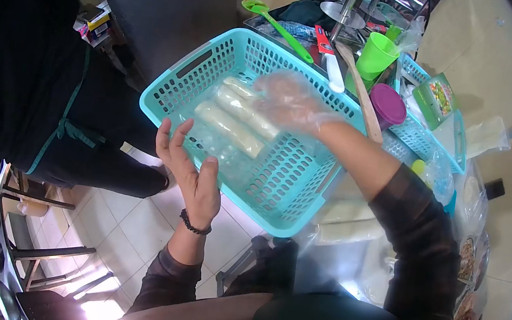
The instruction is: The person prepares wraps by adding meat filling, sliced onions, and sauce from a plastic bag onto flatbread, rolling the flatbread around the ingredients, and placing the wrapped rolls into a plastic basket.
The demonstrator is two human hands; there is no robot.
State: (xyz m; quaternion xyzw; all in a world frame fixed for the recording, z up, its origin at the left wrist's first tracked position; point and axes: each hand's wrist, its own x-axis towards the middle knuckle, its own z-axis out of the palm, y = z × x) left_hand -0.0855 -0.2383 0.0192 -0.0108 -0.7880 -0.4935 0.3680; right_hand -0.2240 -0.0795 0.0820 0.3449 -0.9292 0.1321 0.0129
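A turquoise plastic basket (277,194) is tilted in front of me, with several pale, plastic-wrapped rolls (228,128) lying side by side in its left half. My left hand (193,175), bare with a dark bead bracelet at the wrist, is at the basket's near left edge, fingers apart and nothing in the palm. My right hand (291,103) wears a clear plastic glove and reaches inside the basket, over the upper ends of the rolls. Its fingers are blurred, so their grip cannot be made out.
Behind the basket are a green spatula (284,32), a knife (331,67), a wooden spoon (365,100), a green cup (377,56) and a purple lid (388,105). A second turquoise basket (459,143) stands right. A person in dark clothes (101,122) stands left.
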